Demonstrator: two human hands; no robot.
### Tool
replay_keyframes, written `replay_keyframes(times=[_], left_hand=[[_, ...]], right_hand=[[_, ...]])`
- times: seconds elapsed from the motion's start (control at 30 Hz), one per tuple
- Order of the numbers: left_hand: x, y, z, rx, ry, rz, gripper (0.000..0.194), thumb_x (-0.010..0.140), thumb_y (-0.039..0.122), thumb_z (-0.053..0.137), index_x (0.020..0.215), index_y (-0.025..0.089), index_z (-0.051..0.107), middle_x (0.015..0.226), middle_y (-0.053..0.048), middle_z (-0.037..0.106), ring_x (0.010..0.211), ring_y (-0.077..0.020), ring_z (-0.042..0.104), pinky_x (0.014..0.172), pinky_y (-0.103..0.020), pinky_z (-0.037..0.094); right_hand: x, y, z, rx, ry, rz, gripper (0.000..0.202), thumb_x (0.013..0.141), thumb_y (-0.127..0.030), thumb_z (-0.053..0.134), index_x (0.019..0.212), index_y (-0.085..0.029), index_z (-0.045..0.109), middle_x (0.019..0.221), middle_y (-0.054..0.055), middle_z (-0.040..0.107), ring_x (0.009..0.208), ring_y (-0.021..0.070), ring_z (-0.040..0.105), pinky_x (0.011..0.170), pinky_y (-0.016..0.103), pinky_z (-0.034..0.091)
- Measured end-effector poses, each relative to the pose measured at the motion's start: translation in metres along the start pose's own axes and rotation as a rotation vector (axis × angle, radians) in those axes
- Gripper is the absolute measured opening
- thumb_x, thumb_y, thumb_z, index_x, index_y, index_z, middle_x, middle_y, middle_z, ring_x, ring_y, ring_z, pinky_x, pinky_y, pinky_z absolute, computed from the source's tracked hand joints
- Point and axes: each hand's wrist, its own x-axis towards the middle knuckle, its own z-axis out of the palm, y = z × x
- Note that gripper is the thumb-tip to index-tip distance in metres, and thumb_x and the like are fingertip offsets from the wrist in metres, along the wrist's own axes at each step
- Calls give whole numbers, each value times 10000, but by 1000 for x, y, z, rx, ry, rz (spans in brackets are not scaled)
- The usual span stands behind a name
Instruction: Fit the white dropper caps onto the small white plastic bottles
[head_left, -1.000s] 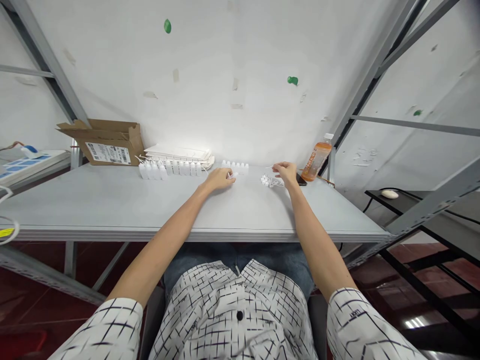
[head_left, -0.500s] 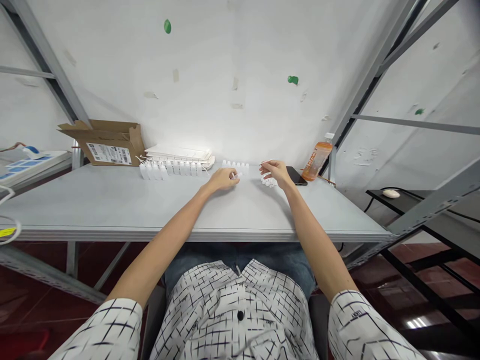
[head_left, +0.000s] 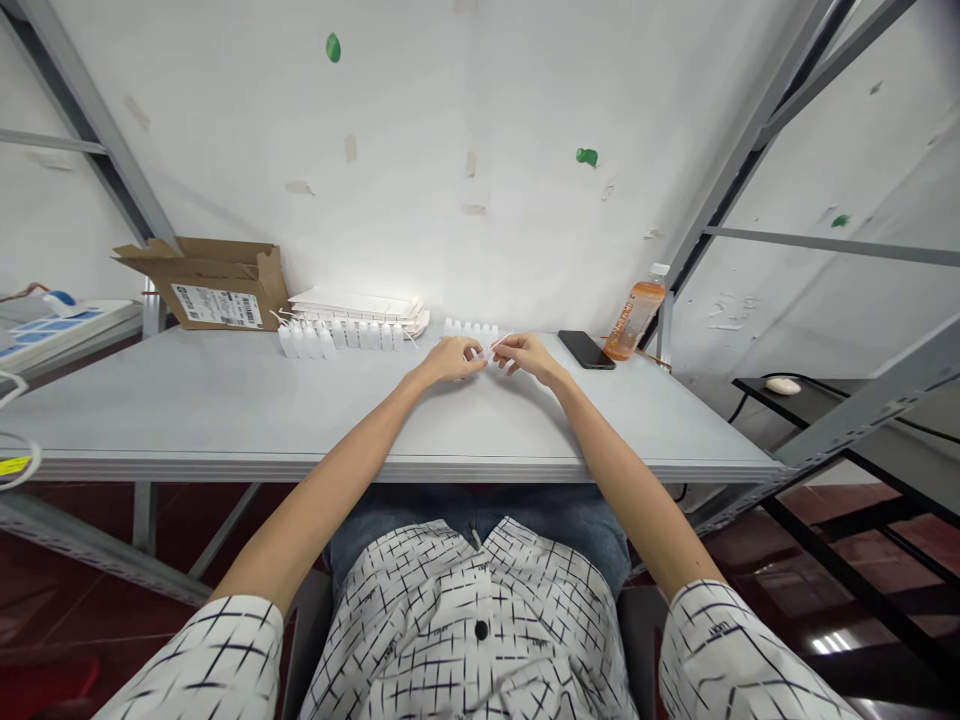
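Note:
My left hand (head_left: 448, 359) and my right hand (head_left: 525, 354) meet over the far middle of the grey table (head_left: 225, 410). The left fingers pinch a small white bottle (head_left: 475, 353). The right fingers hold a thin white tip (head_left: 500, 342) against it. Just behind the hands stands a short row of small white bottles (head_left: 470, 328). A longer row of white bottles (head_left: 339, 338) stands further left. The pile of white caps seen earlier is hidden behind my right hand.
A stack of white trays (head_left: 358, 305) and an open cardboard box (head_left: 206, 283) sit at the back left. A black phone (head_left: 586, 349) and an orange drink bottle (head_left: 634, 318) lie at the back right. Grey rack posts (head_left: 735, 160) frame the table.
My right hand left the cap pile near the phone and moved left with a white tip to meet my left hand. The left hand stayed nearly in place.

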Motion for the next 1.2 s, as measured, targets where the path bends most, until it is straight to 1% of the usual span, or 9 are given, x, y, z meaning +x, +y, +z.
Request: replay_keyframes(times=[0.13, 0.23, 0.37, 0.43, 0.6, 0.83, 0.97, 1.07, 1.2], left_hand=[[0, 0, 0, 0, -5, 1, 399, 830, 460, 591, 1030, 149, 742, 722, -37, 737, 616, -182, 667, 681, -293, 514], [-1, 0, -1, 7, -3, 2, 411, 841, 455, 591, 1049, 139, 749, 677, -39, 721, 618, -184, 660, 674, -290, 512], [0, 1, -1, 4, 4, -10, 413, 845, 441, 599, 1081, 138, 749, 651, -33, 711, 620, -179, 654, 670, -281, 515], [1, 1, -1, -3, 4, -13, 411, 847, 433, 600, 1089, 135, 748, 644, -31, 708, 614, -177, 651, 669, -282, 517], [3, -4, 1, -46, -2, 4, 390, 851, 438, 595, 1033, 130, 752, 654, -37, 709, 574, -168, 635, 645, -288, 519], [1, 4, -2, -218, -59, -19, 331, 865, 425, 568, 871, 125, 709, 798, -76, 724, 587, -157, 642, 494, -247, 466], [0, 8, -4, -242, -65, -24, 309, 875, 393, 566, 911, 125, 713, 838, -88, 726, 614, -162, 655, 499, -248, 476], [0, 8, -4, -267, -69, -35, 289, 881, 370, 575, 934, 120, 710, 840, -94, 720, 605, -154, 651, 487, -238, 471], [0, 9, -4, -435, -80, -53, 286, 889, 379, 605, 966, 117, 691, 889, -107, 704, 594, -140, 657, 452, -215, 448]], right_hand=[[0, 1, 2, -14, -21, 20, 188, 778, -301, 755, 683, -150, 697, 700, 53, 692, 569, 116, 623, 442, 188, 503], [0, -1, 3, -31, -9, 15, 193, 783, -282, 748, 662, -146, 684, 707, 57, 690, 561, 116, 625, 432, 188, 500], [-2, -4, 3, -37, 51, -57, 101, 741, -220, 759, 704, -154, 692, 730, 43, 693, 546, 104, 612, 430, 187, 499], [-2, -6, 3, -24, 67, -78, 91, 710, -190, 769, 703, -158, 684, 730, 36, 692, 547, 105, 612, 436, 192, 505], [-4, -9, 2, -11, 54, -57, 93, 685, -181, 783, 732, -157, 707, 686, 36, 683, 595, 135, 649, 461, 204, 523], [-5, -9, -3, 26, 14, -54, 179, 679, -273, 813, 780, -146, 737, 721, 57, 704, 647, 157, 672, 505, 224, 548], [-4, -9, -6, 79, 21, -21, 202, 652, -277, 824, 776, -147, 734, 763, 65, 726, 642, 149, 671, 499, 214, 535], [-3, -9, -7, 89, 23, -6, 213, 630, -255, 835, 776, -144, 728, 750, 66, 728, 638, 155, 676, 503, 221, 534], [-5, -9, -6, 87, -6, -13, 219, 626, -254, 838, 775, -143, 722, 760, 69, 736, 668, 164, 686, 531, 224, 544]])
